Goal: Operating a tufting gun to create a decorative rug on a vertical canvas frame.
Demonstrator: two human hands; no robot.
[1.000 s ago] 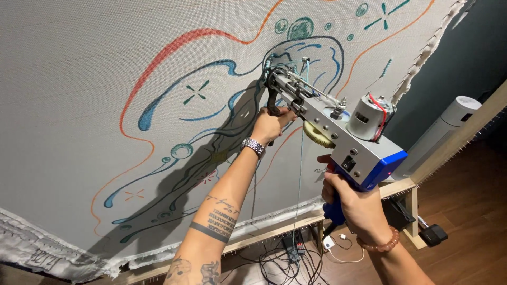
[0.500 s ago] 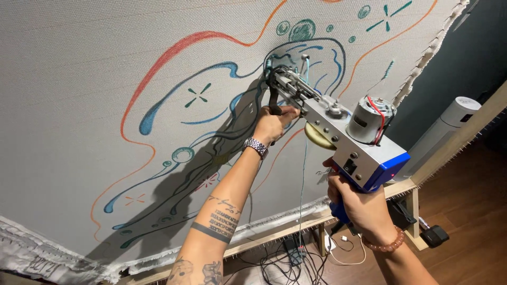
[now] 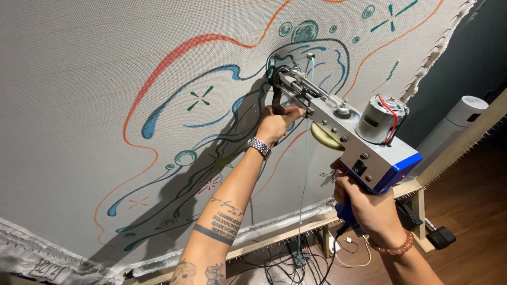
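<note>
- Tufting gun (image 3: 348, 140), nose pressed to stretched cloth (image 3: 79, 95) near its top edge.
- Left hand (image 3: 277, 124) clasps the front handle; right hand (image 3: 364, 206) wraps the blue grip.
- Teal yarn (image 3: 305, 174) hangs slack; could snag.
- Uneven pressure may tear the weave.

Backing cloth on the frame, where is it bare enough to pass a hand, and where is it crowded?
The backing cloth is bare left of the red outline. It is crowded around the tufting gun, where the left hand grips the front handle and the right hand the blue grip.

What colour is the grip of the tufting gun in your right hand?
Blue: the tufting gun has a blue grip in the right hand, seen in the head view.
</note>
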